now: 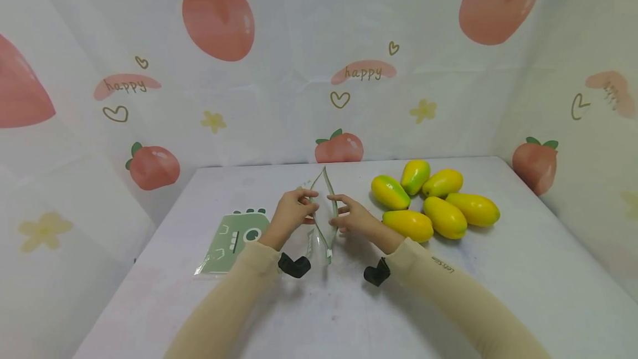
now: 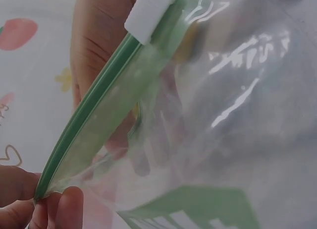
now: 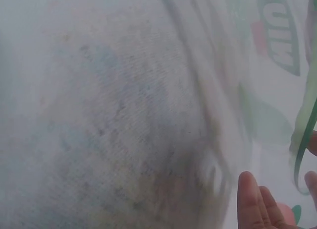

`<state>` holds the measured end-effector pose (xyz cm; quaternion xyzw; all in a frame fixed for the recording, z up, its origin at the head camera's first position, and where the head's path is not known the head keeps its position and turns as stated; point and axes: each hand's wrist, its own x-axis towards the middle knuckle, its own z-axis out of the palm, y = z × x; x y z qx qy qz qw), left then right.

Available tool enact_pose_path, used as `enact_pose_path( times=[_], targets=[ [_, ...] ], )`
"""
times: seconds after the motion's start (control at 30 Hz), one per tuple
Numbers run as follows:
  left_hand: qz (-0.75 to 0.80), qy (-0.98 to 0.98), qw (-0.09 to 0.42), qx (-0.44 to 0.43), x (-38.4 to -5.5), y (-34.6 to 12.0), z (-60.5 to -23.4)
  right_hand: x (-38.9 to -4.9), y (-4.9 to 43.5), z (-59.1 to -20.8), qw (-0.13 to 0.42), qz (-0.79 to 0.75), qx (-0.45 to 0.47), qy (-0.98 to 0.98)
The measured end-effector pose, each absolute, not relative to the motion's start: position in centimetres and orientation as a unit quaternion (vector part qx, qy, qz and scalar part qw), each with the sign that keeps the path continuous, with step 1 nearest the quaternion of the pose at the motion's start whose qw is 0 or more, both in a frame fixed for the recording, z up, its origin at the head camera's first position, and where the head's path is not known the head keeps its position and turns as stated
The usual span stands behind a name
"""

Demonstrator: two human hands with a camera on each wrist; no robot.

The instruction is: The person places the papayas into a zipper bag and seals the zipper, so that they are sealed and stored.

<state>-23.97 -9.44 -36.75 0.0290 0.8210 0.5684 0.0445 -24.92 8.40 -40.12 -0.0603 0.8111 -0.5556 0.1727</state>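
Beige sleeves (image 1: 234, 298) flanked a zip bag (image 2: 237, 115), seemingly light, slippery; left fingers (image 2: 69, 205) pinched its rim (image 2: 74, 127), probably the best hold; whether right fingers (image 1: 341, 199) gripped wasn't clear.

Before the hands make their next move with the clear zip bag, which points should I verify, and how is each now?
1. Clear zip bag, mouth spread: ok.
2. White slider at the rim's near end: ok.
3. Left hand holding the green rim: ok.
4. Right hand firmly gripping: cannot tell; its fingers are at the rim.
5. Six mangoes resting on the table: ok.
6. Green monster-face bag fully visible: not ok; partly covered.
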Motion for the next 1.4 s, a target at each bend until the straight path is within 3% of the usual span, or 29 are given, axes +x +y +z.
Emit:
enact_pose_path(
  times=[0.87,1.2,1.4],
  targets=[
    [0.57,0.821,0.044,0.019,-23.8,-9.4,-36.9,-24.2,9.8,-38.0,0.151,-0.541,-0.08,0.824],
    [0.572,0.819,0.032,0.024,-23.8,-9.6,-37.2,-22.7,12.8,-35.2,0.131,-0.526,-0.148,0.827],
    [0.573,0.819,0.029,0.022,-23.9,-9.6,-37.1,-22.4,15.6,-33.9,0.091,-0.519,-0.193,0.827]
  ],
)
